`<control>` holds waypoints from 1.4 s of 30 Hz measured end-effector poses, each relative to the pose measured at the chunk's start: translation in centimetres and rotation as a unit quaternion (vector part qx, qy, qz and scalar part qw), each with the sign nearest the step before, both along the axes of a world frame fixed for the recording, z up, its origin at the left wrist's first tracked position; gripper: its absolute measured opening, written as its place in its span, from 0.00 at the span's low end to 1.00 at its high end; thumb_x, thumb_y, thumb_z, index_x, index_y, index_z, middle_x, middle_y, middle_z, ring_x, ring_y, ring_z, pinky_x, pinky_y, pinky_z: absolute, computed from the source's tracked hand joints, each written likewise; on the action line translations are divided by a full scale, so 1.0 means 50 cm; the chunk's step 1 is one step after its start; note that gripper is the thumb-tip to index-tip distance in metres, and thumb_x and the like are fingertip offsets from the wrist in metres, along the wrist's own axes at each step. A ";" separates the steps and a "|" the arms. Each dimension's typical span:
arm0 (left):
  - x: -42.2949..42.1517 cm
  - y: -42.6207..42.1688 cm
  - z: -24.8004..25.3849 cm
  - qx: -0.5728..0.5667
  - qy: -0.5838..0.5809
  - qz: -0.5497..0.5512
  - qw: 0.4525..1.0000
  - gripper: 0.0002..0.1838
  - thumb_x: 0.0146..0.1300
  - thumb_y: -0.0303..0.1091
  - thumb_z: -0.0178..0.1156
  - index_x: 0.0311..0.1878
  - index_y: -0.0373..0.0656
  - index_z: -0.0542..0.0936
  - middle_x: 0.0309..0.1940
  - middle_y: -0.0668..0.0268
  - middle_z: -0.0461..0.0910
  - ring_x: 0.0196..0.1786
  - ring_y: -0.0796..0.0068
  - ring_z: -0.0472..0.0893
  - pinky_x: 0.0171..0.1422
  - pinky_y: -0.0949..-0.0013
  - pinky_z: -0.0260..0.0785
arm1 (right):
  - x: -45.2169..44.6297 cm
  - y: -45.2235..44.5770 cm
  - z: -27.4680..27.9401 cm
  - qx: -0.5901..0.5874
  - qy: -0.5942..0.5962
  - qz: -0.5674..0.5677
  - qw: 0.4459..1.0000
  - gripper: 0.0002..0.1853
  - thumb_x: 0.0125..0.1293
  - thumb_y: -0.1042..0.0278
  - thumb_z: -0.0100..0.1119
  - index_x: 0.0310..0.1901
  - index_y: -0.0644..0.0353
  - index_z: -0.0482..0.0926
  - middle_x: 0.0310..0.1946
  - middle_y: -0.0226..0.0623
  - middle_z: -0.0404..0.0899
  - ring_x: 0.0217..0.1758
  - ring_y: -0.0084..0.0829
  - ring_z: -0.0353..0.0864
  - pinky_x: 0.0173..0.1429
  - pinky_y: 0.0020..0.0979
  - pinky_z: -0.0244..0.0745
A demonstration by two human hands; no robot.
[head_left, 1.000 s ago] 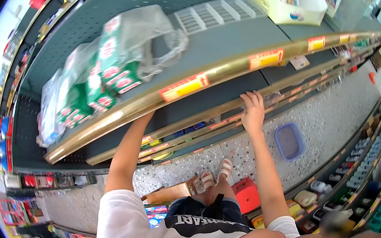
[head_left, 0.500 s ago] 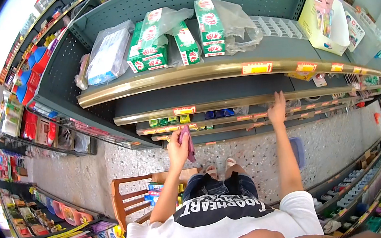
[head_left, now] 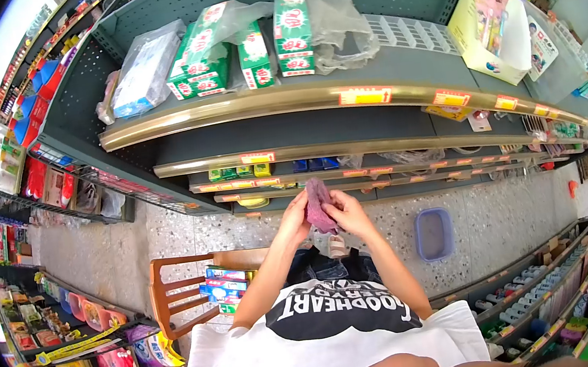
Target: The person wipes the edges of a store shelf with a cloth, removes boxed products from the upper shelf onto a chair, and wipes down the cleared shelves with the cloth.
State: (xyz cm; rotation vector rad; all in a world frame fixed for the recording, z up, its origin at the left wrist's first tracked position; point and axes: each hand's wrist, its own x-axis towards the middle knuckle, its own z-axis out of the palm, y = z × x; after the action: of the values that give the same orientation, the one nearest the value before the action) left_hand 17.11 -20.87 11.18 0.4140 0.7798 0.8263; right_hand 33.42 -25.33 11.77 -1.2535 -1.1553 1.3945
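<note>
A crumpled purple-pink cloth is held up in front of my body, between both hands. My left hand grips its left side with curled fingers. From the other side, my right hand pinches the cloth's lower right part. Both hands are apart from the shelf unit, just below its lower shelf edges as seen from above. On the top shelf stand green and white boxes, partly covered by clear plastic bags.
A wooden chair with stacked colourful boxes stands to my left. A blue-grey plastic basin sits on the floor at right. A cream display box is on the top shelf. Stocked shelves flank both sides behind me.
My right hand has come down from the shelf edge and taken hold of the cloth. My left hand has moved right with the cloth. The view has shifted slightly.
</note>
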 end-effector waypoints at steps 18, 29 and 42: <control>0.041 -0.093 -0.022 0.109 0.189 -0.034 0.975 0.15 0.68 0.27 0.65 0.57 0.39 0.81 0.45 0.69 0.86 0.44 0.82 0.83 0.50 0.73 0.76 | 0.208 0.032 0.002 -0.050 0.045 -0.017 0.998 0.05 0.69 0.71 0.63 0.41 0.62 0.83 0.31 0.19 0.79 0.33 0.12 0.72 0.37 0.19 0.65; 0.009 -0.114 0.022 0.212 0.600 0.042 0.770 0.21 0.66 0.44 0.66 0.55 0.38 0.81 0.40 0.63 0.85 0.40 0.74 0.82 0.47 0.67 0.76 | 0.170 0.094 0.019 0.146 -0.035 0.068 0.986 0.04 0.69 0.71 0.63 0.39 0.63 0.82 0.32 0.20 0.77 0.35 0.13 0.73 0.41 0.20 0.69; 0.012 -0.141 0.041 0.240 0.480 -0.091 0.839 0.21 0.64 0.38 0.69 0.54 0.35 0.79 0.43 0.60 0.85 0.42 0.76 0.83 0.46 0.70 0.76 | 0.144 0.123 0.068 0.056 -0.028 0.059 0.996 0.06 0.69 0.72 0.63 0.43 0.64 0.81 0.34 0.24 0.79 0.38 0.16 0.75 0.44 0.23 0.71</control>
State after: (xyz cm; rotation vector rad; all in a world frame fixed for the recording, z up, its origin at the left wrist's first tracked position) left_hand 17.71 -27.90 13.23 1.4023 1.4291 0.5928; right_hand 40.61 -19.20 15.18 -1.1671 -1.3453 1.3674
